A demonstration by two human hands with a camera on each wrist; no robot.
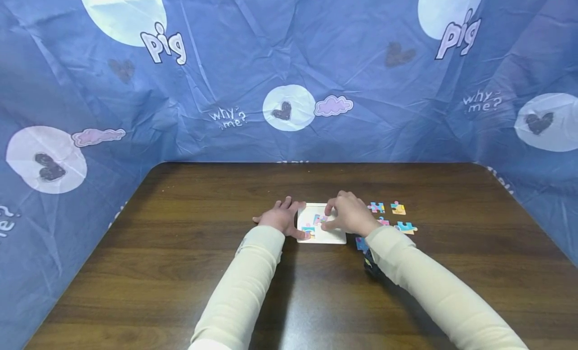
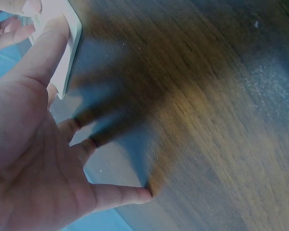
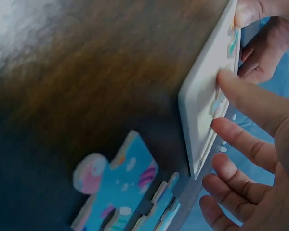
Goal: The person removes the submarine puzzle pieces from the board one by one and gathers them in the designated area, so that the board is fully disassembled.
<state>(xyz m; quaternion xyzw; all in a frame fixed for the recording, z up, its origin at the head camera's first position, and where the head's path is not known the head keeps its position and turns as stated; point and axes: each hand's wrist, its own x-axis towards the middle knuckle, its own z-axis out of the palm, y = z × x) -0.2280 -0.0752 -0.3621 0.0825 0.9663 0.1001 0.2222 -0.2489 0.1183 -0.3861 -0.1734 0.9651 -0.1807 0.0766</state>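
Note:
A white puzzle board (image 1: pixel 331 236) lies on the table, and a colorful puzzle piece (image 1: pixel 308 230) sits in its near left corner. My left hand (image 1: pixel 281 218) rests at the board's left edge with its fingers spread, the thumb pressing by that corner piece. Over the board, my right hand (image 1: pixel 351 213) pinches a second puzzle piece (image 1: pixel 319 219) between thumb and index finger. This piece (image 3: pixel 216 105) is partly hidden by the fingertips in the right wrist view. The other fingers of the right hand are loosely bent.
Several loose puzzle pieces lie right of the board, among them a yellow one (image 1: pixel 398 208), a pink-and-blue one (image 1: pixel 377 207) and a blue one (image 3: pixel 120 178). Some are partly covered by the right forearm. Blue printed cloth (image 1: pixel 289 59) hangs behind the brown table (image 1: pixel 203 204).

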